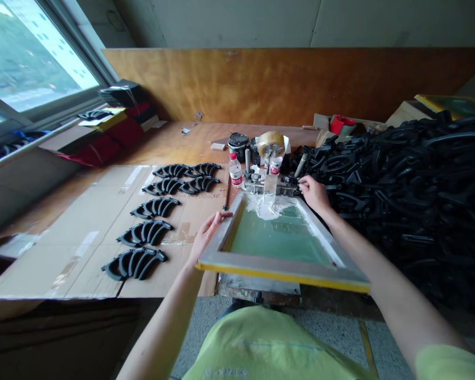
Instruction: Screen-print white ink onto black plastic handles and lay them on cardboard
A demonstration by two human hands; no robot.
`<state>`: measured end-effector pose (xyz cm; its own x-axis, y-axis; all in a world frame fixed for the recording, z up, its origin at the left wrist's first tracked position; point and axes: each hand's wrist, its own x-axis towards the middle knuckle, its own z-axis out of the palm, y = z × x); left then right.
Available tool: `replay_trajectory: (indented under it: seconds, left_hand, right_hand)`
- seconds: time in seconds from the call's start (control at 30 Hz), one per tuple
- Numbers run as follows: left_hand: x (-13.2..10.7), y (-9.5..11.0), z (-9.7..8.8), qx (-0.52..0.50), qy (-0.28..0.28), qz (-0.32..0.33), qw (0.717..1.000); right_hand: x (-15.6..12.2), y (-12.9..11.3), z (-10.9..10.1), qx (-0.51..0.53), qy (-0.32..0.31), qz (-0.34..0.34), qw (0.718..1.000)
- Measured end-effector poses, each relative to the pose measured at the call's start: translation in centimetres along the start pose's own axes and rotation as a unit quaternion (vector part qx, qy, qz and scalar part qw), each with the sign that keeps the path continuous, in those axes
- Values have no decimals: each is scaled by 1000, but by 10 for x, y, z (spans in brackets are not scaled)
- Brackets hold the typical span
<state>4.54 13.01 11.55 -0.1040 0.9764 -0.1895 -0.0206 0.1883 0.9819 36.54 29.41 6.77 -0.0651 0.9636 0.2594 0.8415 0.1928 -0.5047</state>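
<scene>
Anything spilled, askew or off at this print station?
Nothing stands out. White ink pools at the far end of the screen frame, inside its rim, not spilled. The black parts on the cardboard lie in neat rows.

Your wooden bench [174, 142] runs back to a plywood wall. A flattened cardboard sheet [83, 232] covers its left half and carries rows of black curved parts [144, 232]. A big heap of black parts [399, 174] buries the right side. Between them stands the screen frame [281, 243] on its base. Just behind it are a water bottle [235, 170], a black pot [238, 143] and a tape roll [271, 142]. Red bundles [103, 148] lie far left.
</scene>
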Motion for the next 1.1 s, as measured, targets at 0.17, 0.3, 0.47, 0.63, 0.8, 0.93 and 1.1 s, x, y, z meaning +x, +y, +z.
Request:
replay_trajectory:
  seconds: [0.17, 0.3, 0.47, 0.63, 0.8, 0.93, 1.1]
  left_hand:
    - [33, 33, 19, -81, 23, 95, 992]
    - [28, 0, 38, -142, 59, 26, 988]
    - [-21, -74, 69, -138, -106, -236, 956]
    - [-39, -103, 66, -171, -22, -245, 954]
    - [-35, -112, 26, -20, -24, -209, 977]
    - [-38, -130, 20, 125, -39, -199, 971]
    - [-34, -154, 31, 323, -71, -147, 932]
  right_hand:
    - [-59, 30, 25, 5, -97, 32, 995]
    - [-93, 5, 51, -4, -164, -107, 981]
    - [-132, -52, 46, 8, -126, -176, 976]
    - [-174, -98, 47, 2, -152, -296, 943]
    - [-131, -36, 17, -14, -175, -196, 965]
    - [-57, 41, -17, -55, -160, -45, 985]
    - [39, 84, -14, 6, -134, -4, 991]
